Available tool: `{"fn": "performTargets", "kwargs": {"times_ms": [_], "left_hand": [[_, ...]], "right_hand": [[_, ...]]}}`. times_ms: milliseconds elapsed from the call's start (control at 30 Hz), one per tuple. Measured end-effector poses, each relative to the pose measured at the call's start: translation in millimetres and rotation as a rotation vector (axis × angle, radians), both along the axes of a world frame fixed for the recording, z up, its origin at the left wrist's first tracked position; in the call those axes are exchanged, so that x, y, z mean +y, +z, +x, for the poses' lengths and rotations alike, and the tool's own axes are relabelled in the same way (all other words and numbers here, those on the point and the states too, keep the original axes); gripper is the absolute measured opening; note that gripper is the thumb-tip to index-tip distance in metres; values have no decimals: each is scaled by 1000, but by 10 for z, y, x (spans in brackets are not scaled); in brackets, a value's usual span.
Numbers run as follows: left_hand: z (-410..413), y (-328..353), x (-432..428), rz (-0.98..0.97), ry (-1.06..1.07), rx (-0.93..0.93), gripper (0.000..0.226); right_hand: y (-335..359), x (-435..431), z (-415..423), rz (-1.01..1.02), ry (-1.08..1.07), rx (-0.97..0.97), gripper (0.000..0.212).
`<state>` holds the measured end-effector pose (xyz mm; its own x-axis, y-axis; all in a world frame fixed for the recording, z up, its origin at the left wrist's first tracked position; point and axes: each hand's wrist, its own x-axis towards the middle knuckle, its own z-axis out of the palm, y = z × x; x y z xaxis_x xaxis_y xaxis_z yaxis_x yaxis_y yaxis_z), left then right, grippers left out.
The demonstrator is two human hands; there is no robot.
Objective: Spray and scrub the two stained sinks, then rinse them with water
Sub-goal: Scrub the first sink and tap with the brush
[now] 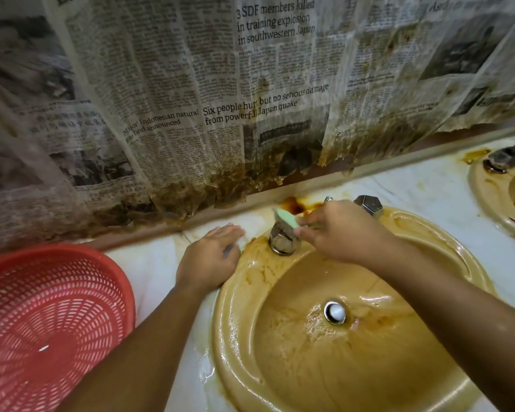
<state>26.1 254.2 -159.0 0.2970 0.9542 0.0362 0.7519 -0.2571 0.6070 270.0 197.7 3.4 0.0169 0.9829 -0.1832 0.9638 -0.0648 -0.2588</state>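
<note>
The yellow-brown stained sink (238, 346) lies nearest, wet and foamy, with its drain plug (335, 313) at the middle. A red basket (42, 307) sits at its nine o'clock on the white counter (149, 263). At the rim's ten o'clock the left hand (210, 258) rests flat on the counter, fingers straight and together. At twelve o'clock the right hand (339, 233) pinches a blurred green brush (286, 220) against the left tap knob (281, 242). The second sink (488, 200) is at two o'clock, well apart. Stained newspaper (191, 99) covers the wall behind.
</note>
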Motion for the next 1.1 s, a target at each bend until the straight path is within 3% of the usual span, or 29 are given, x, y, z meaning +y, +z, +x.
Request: {"fn": "performTargets", "kwargs": {"times_ms": [200,433,567,733,833,933,1100], "left_hand": [[-11,-12,8,10,3,1,46],[-7,-30,24,37,3,1,47],[2,-16,14,41,10,-5,47],[8,-1,4,43,13,10,44],[5,2,0,37,11,12,45],[10,-7,6,32,18,-7,44],[-7,-40,9,25,12,6,45]], "right_hand": [[-145,637,237,-288,25,-47,22],[-159,914,509,-559,-117,208,45],[-57,803,533,-643,0,66,34],[-162,602,384,-356,79,53,26],[-156,524,331,-409,163,-89,33],[-79,424,414,-483,170,-64,26],[111,279,445,-271,193,-194,20]]}}
